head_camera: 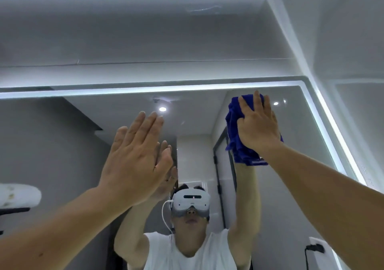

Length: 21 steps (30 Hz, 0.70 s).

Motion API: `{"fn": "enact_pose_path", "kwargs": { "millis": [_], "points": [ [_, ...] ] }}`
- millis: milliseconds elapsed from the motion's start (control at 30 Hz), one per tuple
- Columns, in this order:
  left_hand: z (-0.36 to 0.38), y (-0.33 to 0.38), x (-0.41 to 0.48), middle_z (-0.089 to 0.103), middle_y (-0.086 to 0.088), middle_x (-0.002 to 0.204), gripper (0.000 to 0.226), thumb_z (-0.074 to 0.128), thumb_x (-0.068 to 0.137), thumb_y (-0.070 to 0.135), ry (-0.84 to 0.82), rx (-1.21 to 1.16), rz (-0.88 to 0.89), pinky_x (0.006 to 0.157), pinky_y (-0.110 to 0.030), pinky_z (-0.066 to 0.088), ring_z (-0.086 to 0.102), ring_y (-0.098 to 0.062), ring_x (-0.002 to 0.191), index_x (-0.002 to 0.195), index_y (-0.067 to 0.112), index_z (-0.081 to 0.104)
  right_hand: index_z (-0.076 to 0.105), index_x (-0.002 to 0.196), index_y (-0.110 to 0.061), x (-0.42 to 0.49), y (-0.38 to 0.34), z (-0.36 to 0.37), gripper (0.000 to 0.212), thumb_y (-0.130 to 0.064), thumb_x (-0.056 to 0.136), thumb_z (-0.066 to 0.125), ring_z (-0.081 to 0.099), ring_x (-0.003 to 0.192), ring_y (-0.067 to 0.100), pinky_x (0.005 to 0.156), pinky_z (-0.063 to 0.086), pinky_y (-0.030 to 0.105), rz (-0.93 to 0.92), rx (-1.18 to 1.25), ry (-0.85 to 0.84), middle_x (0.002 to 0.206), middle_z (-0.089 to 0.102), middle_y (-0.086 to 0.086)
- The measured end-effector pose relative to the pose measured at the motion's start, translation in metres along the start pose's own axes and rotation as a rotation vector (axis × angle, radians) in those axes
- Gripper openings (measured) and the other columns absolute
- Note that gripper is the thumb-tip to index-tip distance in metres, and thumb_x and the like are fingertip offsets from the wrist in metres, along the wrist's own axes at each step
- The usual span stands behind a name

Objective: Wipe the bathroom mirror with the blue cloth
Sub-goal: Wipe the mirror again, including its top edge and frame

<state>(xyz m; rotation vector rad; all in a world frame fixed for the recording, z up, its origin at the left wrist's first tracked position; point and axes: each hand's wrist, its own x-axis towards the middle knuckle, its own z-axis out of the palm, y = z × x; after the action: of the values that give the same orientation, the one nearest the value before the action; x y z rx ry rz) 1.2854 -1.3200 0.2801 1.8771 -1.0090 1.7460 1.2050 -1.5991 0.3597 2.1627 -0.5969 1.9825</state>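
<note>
The bathroom mirror point(295, 136) fills the lower part of the view, edged by a lit white strip along its top and right side. High up near its top right corner, my right hand point(257, 124) presses the bunched blue cloth point(234, 136) flat against the glass with straight fingers. My left hand point(135, 157) lies flat and open against the mirror left of centre, fingers straight and pointing up, touching its own reflection. Both of my arms reach upward.
White wall panels point(187, 41) rise above the mirror, and a side wall point(353, 62) meets it on the right. The glass reflects a person in a headset point(190, 203), a ceiling light point(162, 109) and a dark door frame point(218, 165). A wall socket point(315, 248) sits lower right.
</note>
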Motion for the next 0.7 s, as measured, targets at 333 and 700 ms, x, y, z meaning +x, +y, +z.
{"fn": "enact_pose_path", "kwargs": {
  "millis": [333,700],
  "points": [
    [0.003,-0.028,0.036,0.002,0.011,0.163,0.082,0.007,0.083,0.060,0.058,0.002,-0.065,0.121,-0.032,-0.006,-0.011,-0.001,0.147,0.157,0.024,0.008,0.009,0.153,-0.024,0.015,-0.123,0.012,0.058,-0.028,0.099,0.028,-0.012,0.146,0.034,0.117,0.005,0.046,-0.317,-0.009,0.040,0.161,-0.011,0.008],
    [0.025,-0.031,0.058,0.006,0.008,0.164,0.074,0.018,0.088,0.052,0.055,-0.003,-0.123,0.122,-0.036,-0.001,-0.005,-0.005,0.149,0.156,0.023,0.010,0.019,0.152,-0.027,0.037,-0.032,0.001,0.057,-0.025,0.097,0.033,0.001,0.147,0.029,0.117,0.012,0.043,-0.473,-0.134,0.031,0.161,0.007,0.008]
  ]
}}
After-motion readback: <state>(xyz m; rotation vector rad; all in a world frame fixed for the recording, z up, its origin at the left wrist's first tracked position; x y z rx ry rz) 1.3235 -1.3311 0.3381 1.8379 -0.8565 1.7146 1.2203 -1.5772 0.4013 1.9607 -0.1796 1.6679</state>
